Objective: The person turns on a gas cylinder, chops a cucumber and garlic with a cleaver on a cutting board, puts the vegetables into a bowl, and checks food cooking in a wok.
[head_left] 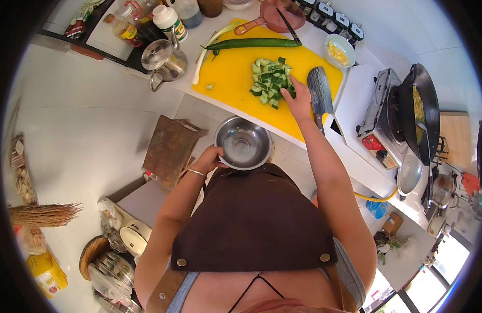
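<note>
A steel bowl [231,128] is gripped at its left rim by my left hand [211,159], just off the counter's front edge; its inside shows bare metal. On the yellow cutting board [225,78] lies a heap of chopped cucumber [270,81]. My right hand [299,98] rests at the heap's right side, fingers apart and touching the pieces. To the right of that hand lies a cleaver [319,91], its handle toward me. A whole long cucumber [254,44] stretches across the board's far part, and a scallion [204,57] lies along the left edge.
A wok [423,115] with yellow food sits on a portable gas stove [379,109] at right. A small bowl of yellow bits [340,51] stands behind the cleaver. A steel pitcher [165,60], bottles and a pink pan [275,18] line the back. A wooden stool [168,148] stands at left.
</note>
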`<state>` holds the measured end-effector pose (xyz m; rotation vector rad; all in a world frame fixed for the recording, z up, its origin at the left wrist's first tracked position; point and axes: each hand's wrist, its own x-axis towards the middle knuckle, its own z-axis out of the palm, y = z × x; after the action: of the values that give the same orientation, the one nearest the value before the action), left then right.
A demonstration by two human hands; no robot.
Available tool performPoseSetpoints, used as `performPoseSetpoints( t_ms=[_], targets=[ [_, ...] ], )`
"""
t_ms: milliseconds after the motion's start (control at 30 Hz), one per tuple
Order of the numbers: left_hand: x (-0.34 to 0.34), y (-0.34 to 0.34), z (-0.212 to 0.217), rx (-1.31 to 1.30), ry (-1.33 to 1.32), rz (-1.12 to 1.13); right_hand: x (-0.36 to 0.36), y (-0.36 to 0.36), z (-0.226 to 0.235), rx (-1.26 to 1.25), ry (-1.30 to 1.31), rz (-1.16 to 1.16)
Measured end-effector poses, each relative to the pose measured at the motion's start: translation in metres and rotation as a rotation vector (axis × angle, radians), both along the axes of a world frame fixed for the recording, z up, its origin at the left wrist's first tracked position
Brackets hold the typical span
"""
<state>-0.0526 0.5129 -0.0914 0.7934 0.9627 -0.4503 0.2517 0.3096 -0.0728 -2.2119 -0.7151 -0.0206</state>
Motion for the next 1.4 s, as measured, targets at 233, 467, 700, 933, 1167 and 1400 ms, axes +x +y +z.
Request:
performPoseSetpoints(
  t_ms=[233, 467, 700, 933, 1167, 1400],
  targets=[
    [-0.026, 0.025, 0.022, 0.158, -0.093, 0.011, -0.024, -0.004, 0.021, -0.188, -0.09, 0.046],
    [0.005, 0.068, 0.096, 0.122, -0.242, 0.373, -0.032, -0.005, 0.021, -0.396, -0.099, -0.015],
    [0.119, 0.059, 0.051, 0.048, -0.424, 0.636, -0.044, -0.068, 0.045, -0.576, -0.04, -0.285],
    [0.146, 0.028, 0.055, 0.237, -0.247, 0.565, -0.034, -0.091, 0.034, -0.611, 0.166, -0.365],
    [0.163, -0.058, 0.066, 1.751, -0.94, -0.392, -0.056, -0.121, 0.07, 0.12, 0.579, -0.427],
    [0.234, -0.082, 0.049, 1.845, -0.704, -0.476, -0.084, -0.128, 0.037, 0.645, 1.244, -0.493]
  ],
)
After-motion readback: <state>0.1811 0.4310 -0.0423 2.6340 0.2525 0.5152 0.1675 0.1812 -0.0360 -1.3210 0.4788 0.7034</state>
